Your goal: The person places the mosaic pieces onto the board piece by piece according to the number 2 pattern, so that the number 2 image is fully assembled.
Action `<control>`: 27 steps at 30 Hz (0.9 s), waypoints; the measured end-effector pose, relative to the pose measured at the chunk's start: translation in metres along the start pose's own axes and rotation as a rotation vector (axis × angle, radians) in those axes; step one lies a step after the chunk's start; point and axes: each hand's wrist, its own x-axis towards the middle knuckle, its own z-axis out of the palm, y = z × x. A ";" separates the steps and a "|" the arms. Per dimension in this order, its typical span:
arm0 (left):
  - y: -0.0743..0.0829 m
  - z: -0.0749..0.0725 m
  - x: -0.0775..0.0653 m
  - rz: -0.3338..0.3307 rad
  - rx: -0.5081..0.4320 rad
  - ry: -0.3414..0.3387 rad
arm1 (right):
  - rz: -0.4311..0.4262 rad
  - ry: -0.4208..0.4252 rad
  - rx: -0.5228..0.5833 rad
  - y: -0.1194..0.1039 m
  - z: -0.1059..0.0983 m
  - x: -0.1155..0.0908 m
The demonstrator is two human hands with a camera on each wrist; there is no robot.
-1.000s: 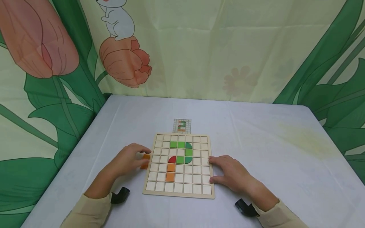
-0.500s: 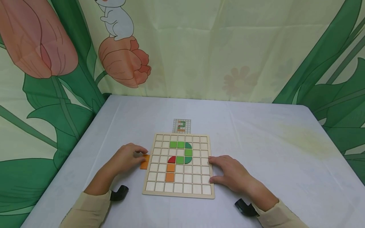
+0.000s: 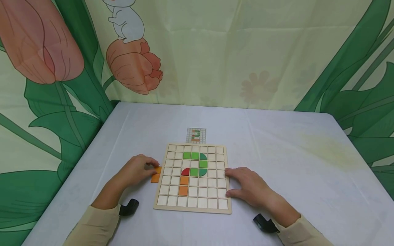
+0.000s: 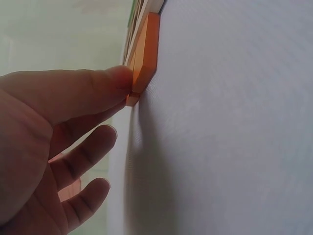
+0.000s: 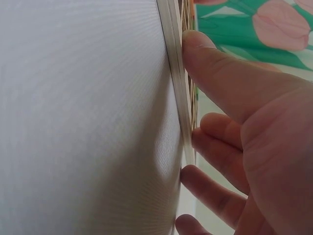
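Note:
In the head view, a square wooden grid board [image 3: 207, 211] lies on the table. Set into it are green squares [image 3: 195, 155], dark green quarter-rounds [image 3: 203, 156], a red quarter-round [image 3: 185, 172] and two orange squares [image 3: 183, 190]. Beside the board's left edge lie two orange square tiles [image 3: 155, 178]. My left hand [image 3: 138, 170] pinches the farther one with thumb and index finger; its other fingers stay apart, loosely bent. Close up in the left wrist view, the thumb [image 4: 117, 81] presses that tile [image 4: 146, 54]. My right hand [image 3: 249, 184] rests thumb and fingertips along the board's right edge.
Behind the board lies a small pattern card [image 3: 196, 135] showing a coloured figure on a grid. A white cloth [image 3: 277, 147] covers the table. Printed fabric [image 3: 215, 51] hangs at the back and sides. Black wrist mounts [image 3: 129, 207] stick out by both sleeves.
My left hand has shifted slightly left and back from the board's edge, uncovering more of the orange tiles there. The right hand and the board stay in place.

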 end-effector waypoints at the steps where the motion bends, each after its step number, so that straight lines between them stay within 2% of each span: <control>1: 0.000 0.000 0.000 -0.002 0.000 -0.002 | -0.001 0.000 -0.001 0.000 0.000 0.000; 8: 0.001 0.000 0.002 -0.037 -0.003 -0.005 | 0.001 -0.002 -0.005 0.000 0.000 0.000; 17: -0.001 0.001 0.001 -0.038 -0.016 0.018 | 0.000 -0.001 0.004 0.000 0.000 0.000; 27: 0.000 -0.001 -0.002 -0.027 0.043 0.034 | 0.003 -0.001 0.003 0.000 0.000 0.000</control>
